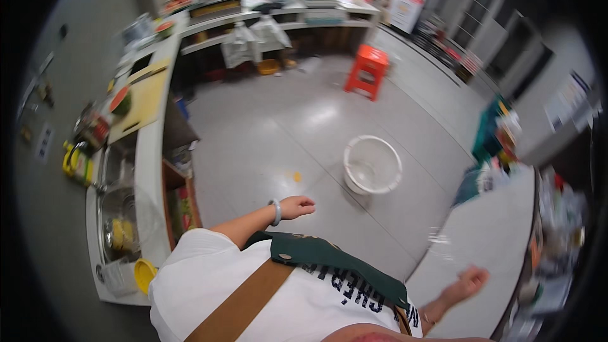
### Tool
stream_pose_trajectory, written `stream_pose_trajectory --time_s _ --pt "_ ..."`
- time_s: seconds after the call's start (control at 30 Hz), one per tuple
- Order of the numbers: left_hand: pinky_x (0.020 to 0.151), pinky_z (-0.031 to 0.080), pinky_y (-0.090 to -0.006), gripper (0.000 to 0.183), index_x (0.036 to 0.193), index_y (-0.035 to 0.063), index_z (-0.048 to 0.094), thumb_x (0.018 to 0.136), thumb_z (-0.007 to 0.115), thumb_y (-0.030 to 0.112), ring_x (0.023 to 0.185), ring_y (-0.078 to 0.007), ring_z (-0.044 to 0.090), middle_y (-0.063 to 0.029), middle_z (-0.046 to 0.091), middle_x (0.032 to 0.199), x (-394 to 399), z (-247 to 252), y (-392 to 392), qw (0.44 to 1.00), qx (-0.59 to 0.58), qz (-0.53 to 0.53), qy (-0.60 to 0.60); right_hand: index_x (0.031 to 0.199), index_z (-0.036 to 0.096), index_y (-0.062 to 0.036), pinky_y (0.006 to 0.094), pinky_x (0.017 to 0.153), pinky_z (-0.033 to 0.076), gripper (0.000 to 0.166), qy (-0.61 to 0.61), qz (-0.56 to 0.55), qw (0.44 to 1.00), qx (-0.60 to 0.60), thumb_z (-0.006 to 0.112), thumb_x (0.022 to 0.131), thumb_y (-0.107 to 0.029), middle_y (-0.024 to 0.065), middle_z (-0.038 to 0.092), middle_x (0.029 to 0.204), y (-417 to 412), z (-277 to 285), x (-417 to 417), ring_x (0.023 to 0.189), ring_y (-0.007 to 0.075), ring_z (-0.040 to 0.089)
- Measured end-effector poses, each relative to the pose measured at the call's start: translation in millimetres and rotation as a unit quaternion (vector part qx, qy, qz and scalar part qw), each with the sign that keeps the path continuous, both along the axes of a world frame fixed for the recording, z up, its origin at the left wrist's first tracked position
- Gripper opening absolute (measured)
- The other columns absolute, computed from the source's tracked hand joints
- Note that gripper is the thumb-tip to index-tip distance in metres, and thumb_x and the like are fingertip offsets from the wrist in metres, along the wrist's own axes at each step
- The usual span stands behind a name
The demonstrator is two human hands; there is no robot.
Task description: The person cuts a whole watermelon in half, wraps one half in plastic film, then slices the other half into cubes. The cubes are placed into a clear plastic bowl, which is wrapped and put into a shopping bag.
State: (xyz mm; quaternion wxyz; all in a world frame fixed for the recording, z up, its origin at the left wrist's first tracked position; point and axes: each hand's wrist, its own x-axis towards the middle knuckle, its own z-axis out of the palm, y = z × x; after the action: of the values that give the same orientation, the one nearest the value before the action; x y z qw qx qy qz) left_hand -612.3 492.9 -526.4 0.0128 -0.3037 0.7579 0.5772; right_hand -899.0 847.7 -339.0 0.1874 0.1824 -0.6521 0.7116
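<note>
My left hand [295, 207], with a pale bangle at its wrist, hangs over the grey tiled floor in front of the dark green apron bib [327, 254]. Its fingers are loosely curled together and nothing shows in them. Ahead and to the right of it, a white plastic bucket [373, 165] stands upright on the floor; the hand is apart from it. On my right, my right hand [472, 279] is above or beside the white countertop [484, 228]. Blur hides whether its bent fingers hold anything, and I cannot tell whether it touches the surface.
Along the left runs a counter with a steel sink [116, 213], a yellow jug [78, 164] and a cut watermelon [120, 100] on a cutting board [142, 104]. A red plastic stool [367, 72] stands farther off. Bagged goods [563, 228] crowd the right edge.
</note>
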Motion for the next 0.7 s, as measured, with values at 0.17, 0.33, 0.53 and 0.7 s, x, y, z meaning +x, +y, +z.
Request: stream_pose_trajectory --time_s 0.17,0.33,0.53,0.7 --pt "0.071 0.052 -0.0295 0.069 0.148 0.0122 0.018 0.091 0.054 0.031 0.091 -0.0179 0.062 -0.0146 0.044 0.137 56 117 -83 0.971 0.155 0.145 0.110 0.072 0.037 -0.0118 0.0208 0.047 0.029 0.022 -0.221 0.397 0.886 0.090 0.052 0.079 0.002 -0.0032 0.038 0.064 -272 -49 67 0.051 0.0052 0.032" --pt "0.054 0.051 -0.0238 0.070 0.148 0.0130 0.016 0.087 0.052 0.016 0.068 -0.0149 0.064 -0.0141 0.046 0.135 92 103 -194 0.929 0.176 0.302 0.123 0.076 0.042 -0.0111 0.0219 0.048 0.033 0.017 -0.298 0.562 0.763 0.115 0.056 0.084 -0.005 -0.0015 0.044 0.066 -449 -65 88 0.052 0.0073 0.038" --pt "0.045 0.050 -0.0242 0.069 0.145 0.0128 0.022 0.082 0.051 0.008 0.062 -0.0153 0.064 -0.0119 0.049 0.128 157 65 -378 0.836 0.191 0.486 0.167 0.090 0.051 -0.0085 0.0212 0.056 0.039 0.014 -0.229 0.649 0.695 0.208 0.056 0.093 -0.021 0.0000 0.051 0.073 -675 -75 81 0.060 0.0071 0.045" --pt "0.042 0.048 -0.0268 0.065 0.142 0.0131 0.027 0.084 0.056 0.012 0.060 -0.0196 0.062 -0.0089 0.049 0.118 240 76 -502 0.687 0.137 0.689 0.188 0.089 0.052 -0.0071 0.0210 0.056 0.039 0.013 -0.174 0.685 0.654 0.271 0.055 0.093 -0.020 0.0008 0.053 0.073 -877 -78 89 0.059 0.0065 0.044"
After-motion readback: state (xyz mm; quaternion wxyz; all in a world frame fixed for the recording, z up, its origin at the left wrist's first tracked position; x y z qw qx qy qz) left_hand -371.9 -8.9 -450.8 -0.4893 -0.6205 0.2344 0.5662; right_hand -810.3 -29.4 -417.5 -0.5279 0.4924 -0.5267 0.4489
